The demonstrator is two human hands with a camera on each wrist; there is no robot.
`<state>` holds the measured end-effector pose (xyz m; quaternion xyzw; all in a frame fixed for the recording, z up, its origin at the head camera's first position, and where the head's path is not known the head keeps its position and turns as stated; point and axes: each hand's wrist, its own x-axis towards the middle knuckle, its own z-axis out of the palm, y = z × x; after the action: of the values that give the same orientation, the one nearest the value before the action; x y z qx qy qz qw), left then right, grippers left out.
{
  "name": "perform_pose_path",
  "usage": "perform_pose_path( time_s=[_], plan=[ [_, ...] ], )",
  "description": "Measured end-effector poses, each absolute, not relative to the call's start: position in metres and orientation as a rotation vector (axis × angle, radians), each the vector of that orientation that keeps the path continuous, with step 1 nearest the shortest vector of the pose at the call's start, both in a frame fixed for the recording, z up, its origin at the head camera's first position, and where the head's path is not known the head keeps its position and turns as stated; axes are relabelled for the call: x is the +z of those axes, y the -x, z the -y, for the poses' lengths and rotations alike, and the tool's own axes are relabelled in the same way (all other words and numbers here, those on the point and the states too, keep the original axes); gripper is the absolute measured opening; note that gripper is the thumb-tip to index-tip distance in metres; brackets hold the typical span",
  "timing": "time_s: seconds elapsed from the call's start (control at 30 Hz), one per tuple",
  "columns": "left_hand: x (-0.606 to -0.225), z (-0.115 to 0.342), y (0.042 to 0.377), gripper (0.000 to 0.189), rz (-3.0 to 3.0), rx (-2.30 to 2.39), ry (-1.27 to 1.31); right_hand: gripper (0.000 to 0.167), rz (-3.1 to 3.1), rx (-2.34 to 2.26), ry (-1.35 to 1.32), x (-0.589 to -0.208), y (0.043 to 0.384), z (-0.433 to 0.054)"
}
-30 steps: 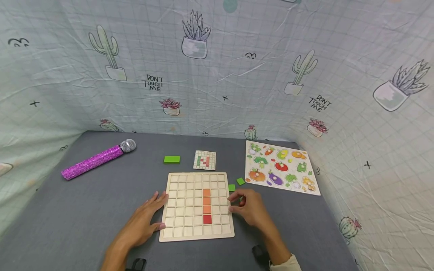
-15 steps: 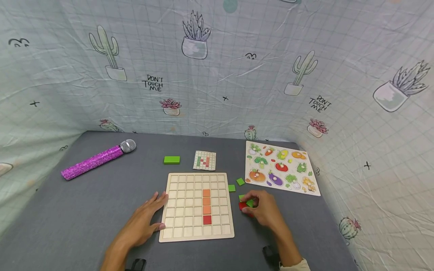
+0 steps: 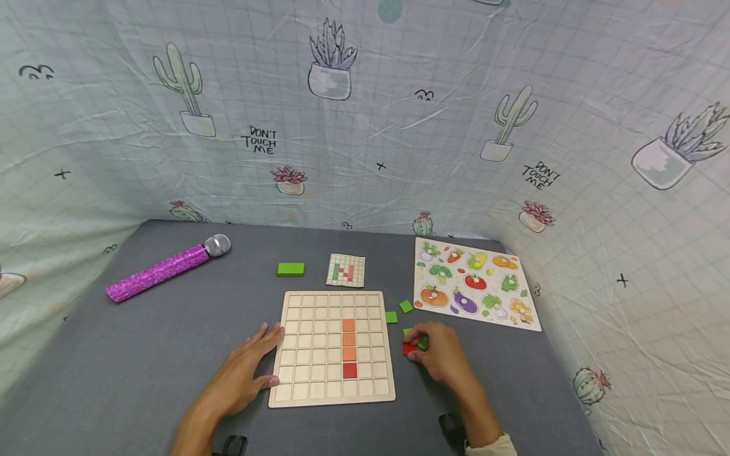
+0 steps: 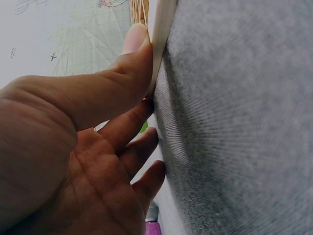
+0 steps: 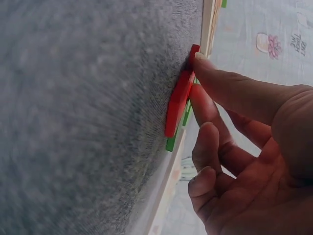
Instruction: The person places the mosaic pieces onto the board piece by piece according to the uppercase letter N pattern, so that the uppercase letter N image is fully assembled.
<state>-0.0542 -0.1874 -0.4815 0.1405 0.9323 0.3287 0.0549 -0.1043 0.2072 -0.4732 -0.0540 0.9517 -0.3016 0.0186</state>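
Note:
A wooden grid board [image 3: 308, 375] lies flat on the grey table. One column holds several orange tiles [image 3: 348, 339] above a single red tile [image 3: 350, 370]. Along the board's left edge rests my left hand [image 3: 235, 373], fingers spread and thumb [image 4: 134, 54] against the rim. To the right of the board, my right hand [image 3: 443, 352] pinches a loose red tile [image 3: 409, 349] between thumb and index finger, down at the table. Another red tile [image 5: 177, 105] and some green tiles [image 5: 170, 143] lie about the fingertips, partly hidden by the hand.
Green tiles [image 3: 391, 317] lie by the board's right edge. Behind it are a green block [image 3: 291, 270] and a small pattern card [image 3: 345, 270]. A vegetable puzzle board [image 3: 485, 282] lies back right, a glittery purple microphone [image 3: 160, 272] back left. Printed cloth [image 3: 365, 126] hangs behind.
My right hand has moved from the board's right edge rightward to the loose tiles, its thumb and index finger now around a red one. The left hand has stayed put.

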Motion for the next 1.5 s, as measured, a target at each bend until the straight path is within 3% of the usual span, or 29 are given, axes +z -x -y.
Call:
perform_pose_path(
  time_s=[0.47, 0.77, 1.5],
  plan=[
    [-0.48, 0.185, 0.055, 0.089, -2.819, 0.998, -0.409, 0.03, -2.958, -0.901, 0.208, -0.47, 0.103, -0.203],
    [-0.48, 0.184, 0.056, 0.088, -2.82, 0.982, -0.411, 0.024, -2.961, -0.996, 0.158, -0.467, 0.104, -0.195],
    [-0.48, 0.185, 0.055, 0.088, -2.827, 0.984, -0.415, 0.018, -2.787, -1.119, 0.333, -0.459, 0.104, -0.131]
  ],
)
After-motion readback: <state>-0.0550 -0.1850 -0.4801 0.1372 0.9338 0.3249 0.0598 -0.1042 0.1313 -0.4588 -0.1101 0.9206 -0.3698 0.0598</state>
